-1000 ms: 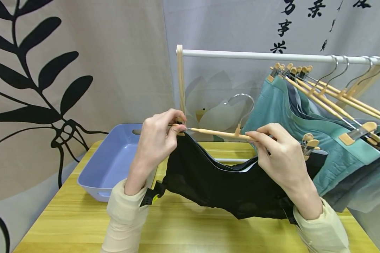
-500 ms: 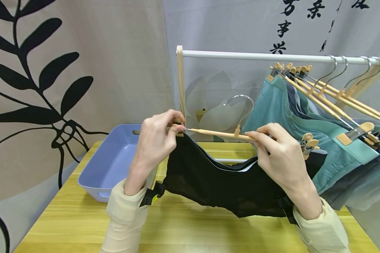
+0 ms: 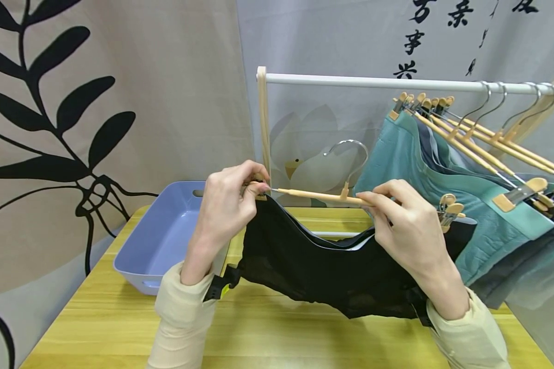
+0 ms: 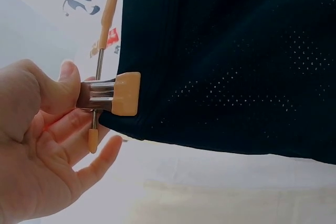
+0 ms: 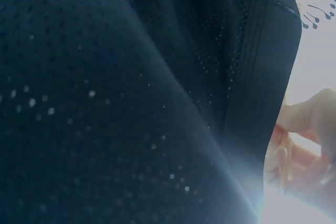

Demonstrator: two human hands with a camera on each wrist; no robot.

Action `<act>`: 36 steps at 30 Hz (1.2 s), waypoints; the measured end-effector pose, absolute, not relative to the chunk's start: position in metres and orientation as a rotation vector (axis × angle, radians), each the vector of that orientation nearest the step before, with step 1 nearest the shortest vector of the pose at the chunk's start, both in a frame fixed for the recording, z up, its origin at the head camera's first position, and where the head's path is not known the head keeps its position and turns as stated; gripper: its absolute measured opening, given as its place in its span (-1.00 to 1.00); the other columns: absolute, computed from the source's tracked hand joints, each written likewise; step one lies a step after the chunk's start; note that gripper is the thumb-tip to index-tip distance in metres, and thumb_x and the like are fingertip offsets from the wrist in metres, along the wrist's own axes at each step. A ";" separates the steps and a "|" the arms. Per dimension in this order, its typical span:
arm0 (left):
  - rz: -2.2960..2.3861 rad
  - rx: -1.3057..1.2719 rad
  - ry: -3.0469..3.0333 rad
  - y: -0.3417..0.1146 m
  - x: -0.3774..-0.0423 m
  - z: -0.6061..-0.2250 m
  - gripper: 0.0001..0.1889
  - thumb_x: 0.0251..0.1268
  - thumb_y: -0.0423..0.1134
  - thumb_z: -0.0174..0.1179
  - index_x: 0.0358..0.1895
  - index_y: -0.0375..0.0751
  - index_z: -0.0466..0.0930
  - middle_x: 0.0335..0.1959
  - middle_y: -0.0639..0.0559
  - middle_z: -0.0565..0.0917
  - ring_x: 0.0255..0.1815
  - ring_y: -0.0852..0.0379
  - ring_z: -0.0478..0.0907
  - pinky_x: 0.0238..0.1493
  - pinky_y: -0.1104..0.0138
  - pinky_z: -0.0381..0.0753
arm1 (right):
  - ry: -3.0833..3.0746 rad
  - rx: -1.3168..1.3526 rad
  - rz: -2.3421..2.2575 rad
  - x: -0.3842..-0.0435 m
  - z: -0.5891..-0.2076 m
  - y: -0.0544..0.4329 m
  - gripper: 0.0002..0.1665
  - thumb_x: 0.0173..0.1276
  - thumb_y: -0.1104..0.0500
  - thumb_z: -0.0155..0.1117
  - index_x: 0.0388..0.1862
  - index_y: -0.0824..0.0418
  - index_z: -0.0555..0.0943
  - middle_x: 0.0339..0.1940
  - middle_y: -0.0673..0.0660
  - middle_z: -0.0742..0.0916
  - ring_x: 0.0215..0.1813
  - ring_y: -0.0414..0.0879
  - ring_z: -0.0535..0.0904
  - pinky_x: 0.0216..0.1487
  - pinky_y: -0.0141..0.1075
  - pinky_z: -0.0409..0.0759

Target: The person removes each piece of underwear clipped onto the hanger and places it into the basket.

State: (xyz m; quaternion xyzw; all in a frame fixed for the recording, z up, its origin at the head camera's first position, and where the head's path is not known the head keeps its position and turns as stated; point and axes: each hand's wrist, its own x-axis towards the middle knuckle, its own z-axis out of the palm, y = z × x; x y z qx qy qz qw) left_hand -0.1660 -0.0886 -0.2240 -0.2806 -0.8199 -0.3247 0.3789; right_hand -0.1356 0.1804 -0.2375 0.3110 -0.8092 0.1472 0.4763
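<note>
A black perforated garment, apparently underpants, hangs from a wooden clip hanger whose metal hook points up. My left hand pinches the clip at the hanger's left end. In the left wrist view, that clip is clamped on the garment's corner, with my thumb on its near side. My right hand pinches the wooden bar just right of the hook. Another clip shows beyond my right hand, by the garment's right end. Black fabric fills most of the right wrist view, my right-hand fingers at its edge.
A rack with a white rail stands at the back. Several clip hangers with teal shorts and grey ones hang at its right end. A blue basin sits left on the wooden table.
The hanger's hook has shifted very slightly to the left. Both hands keep their hold in nearly the same place.
</note>
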 end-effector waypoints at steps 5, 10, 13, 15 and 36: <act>-0.828 -0.720 -2.086 -0.089 -0.166 -0.224 -0.93 0.07 -0.46 0.29 -0.42 -0.24 0.60 -0.58 0.02 0.69 -0.53 0.13 0.55 -0.47 0.32 0.45 | -1.957 0.769 0.377 -0.135 -0.237 0.180 -0.79 -0.02 0.46 0.42 -0.32 0.36 0.73 -0.45 0.18 0.62 -0.42 -0.07 0.48 -0.44 -0.31 0.42; -0.829 -0.719 -2.079 -0.088 -0.166 -0.224 -0.93 0.07 -0.45 0.29 -0.42 -0.25 0.60 -0.58 0.01 0.68 -0.54 0.13 0.53 -0.48 0.33 0.44 | -1.954 0.773 0.379 -0.135 -0.237 0.180 -0.78 -0.02 0.47 0.42 -0.32 0.35 0.73 -0.45 0.18 0.62 -0.41 -0.07 0.48 -0.44 -0.31 0.42; -0.828 -0.721 -2.072 -0.088 -0.166 -0.224 -0.94 0.08 -0.45 0.29 -0.42 -0.26 0.60 -0.57 0.00 0.68 -0.53 0.13 0.52 -0.47 0.33 0.46 | -1.952 0.775 0.378 -0.135 -0.237 0.180 -0.78 -0.02 0.47 0.42 -0.32 0.35 0.73 -0.45 0.19 0.62 -0.42 -0.07 0.48 -0.45 -0.32 0.41; -0.822 -0.724 -2.067 -0.088 -0.166 -0.223 -0.94 0.08 -0.45 0.29 -0.42 -0.26 0.60 -0.56 0.00 0.67 -0.54 0.13 0.53 -0.48 0.33 0.47 | -1.950 0.776 0.379 -0.135 -0.237 0.180 -0.78 -0.01 0.46 0.42 -0.31 0.35 0.73 -0.45 0.18 0.62 -0.41 -0.07 0.48 -0.44 -0.32 0.41; -0.879 -0.778 -2.235 -0.090 -0.163 -0.228 -0.85 0.28 -0.36 0.17 -0.15 -0.34 0.61 -0.39 -0.08 0.67 -0.48 0.12 0.50 -0.43 0.36 0.48 | -1.976 0.782 0.353 -0.139 -0.243 0.180 -0.77 -0.03 0.50 0.42 -0.32 0.37 0.73 -0.44 0.19 0.61 -0.41 -0.06 0.44 -0.47 -0.25 0.43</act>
